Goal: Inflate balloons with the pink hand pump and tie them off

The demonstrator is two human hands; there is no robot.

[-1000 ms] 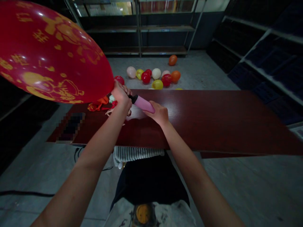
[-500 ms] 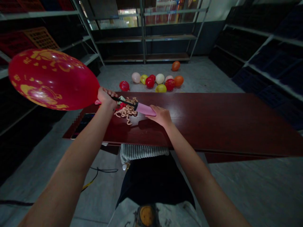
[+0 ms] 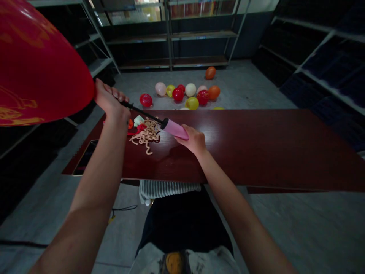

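Red rubber is filling the upper left corner right now: a big inflated balloon with gold printing is running off the edge of the view, its narrow end sitting against the thumb side of the left hand. That hand's fingers are curling around the black end of a pink balloon pump, over the left part of the table. Can't tell if they're also pinching the balloon's neck, since the fist is hiding it. Right hand is grasping the back of the pink barrel, fingers wrapped around it, and a long black rod is showing between the two hands, so the pump's sitting at a slant in the air.

Below the rod, a tangle of curly tan strands is lying on the dark reddish-brown table, with limp red pieces, a pale green one and an orange bit bunching up beside it. Phone is lying near the table's left end, partly behind the left forearm. Past the far edge, red, yellow, white, pale pink and orange balloons are sitting on the grey floor, in front of metal shelving.
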